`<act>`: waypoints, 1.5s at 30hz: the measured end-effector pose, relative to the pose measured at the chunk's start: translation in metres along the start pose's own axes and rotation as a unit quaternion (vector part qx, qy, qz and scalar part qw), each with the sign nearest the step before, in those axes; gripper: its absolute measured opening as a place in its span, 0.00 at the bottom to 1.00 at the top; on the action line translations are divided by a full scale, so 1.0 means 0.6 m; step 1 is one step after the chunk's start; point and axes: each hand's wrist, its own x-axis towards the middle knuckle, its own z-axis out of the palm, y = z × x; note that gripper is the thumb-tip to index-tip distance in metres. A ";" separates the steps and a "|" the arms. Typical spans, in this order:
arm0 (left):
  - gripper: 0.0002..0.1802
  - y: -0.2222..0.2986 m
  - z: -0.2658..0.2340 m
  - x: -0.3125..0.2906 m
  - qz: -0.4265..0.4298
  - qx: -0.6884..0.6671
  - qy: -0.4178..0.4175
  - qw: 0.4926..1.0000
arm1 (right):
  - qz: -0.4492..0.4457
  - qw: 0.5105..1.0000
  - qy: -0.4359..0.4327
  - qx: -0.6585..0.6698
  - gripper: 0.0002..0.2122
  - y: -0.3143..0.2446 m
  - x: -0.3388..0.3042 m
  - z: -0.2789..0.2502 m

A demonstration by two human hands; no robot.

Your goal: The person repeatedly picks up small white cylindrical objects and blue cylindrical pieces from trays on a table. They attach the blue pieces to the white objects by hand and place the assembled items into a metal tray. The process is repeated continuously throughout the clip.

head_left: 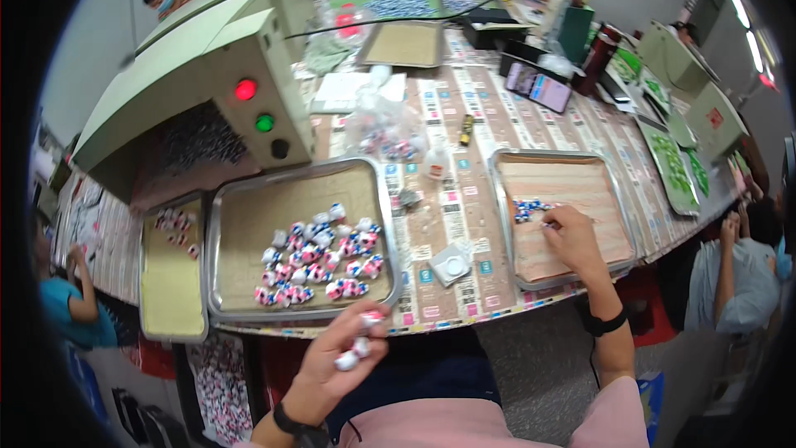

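Observation:
My left hand (332,358), in front of the table edge, is closed around a few small white figurines (348,359) with pink parts. Over the right tray (555,259), lined with pinkish sheet, my right hand (574,239) has its fingertips pinched beside a small cluster of blue-and-white pieces (522,210). Whatever those fingertips hold is hidden or too small to name. The larger metal-rimmed tray (236,228) at left carries many white, pink and blue figurines (311,253), grouped toward its right side.
A pale machine (199,75) with red and green lights stands behind the left tray. Beside that tray lies a narrow yellow tray (172,294). Between the trays are a small white bottle (435,163) and a white square dish (452,265). A phone (539,88) leans farther back; people sit around.

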 end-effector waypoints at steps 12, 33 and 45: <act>0.20 -0.061 0.001 0.029 -0.079 0.027 -0.044 0.995 | 0.075 0.910 -0.093 0.398 0.08 -0.182 -0.081 0.041; 0.20 -0.061 -0.012 0.016 -0.090 0.039 -0.049 0.994 | -0.111 0.990 -0.038 0.081 0.06 -0.228 -0.038 0.095; 0.19 -0.068 -0.010 0.026 -0.080 0.064 -0.012 0.995 | -0.006 0.967 -0.089 0.241 0.07 -0.274 -0.072 0.057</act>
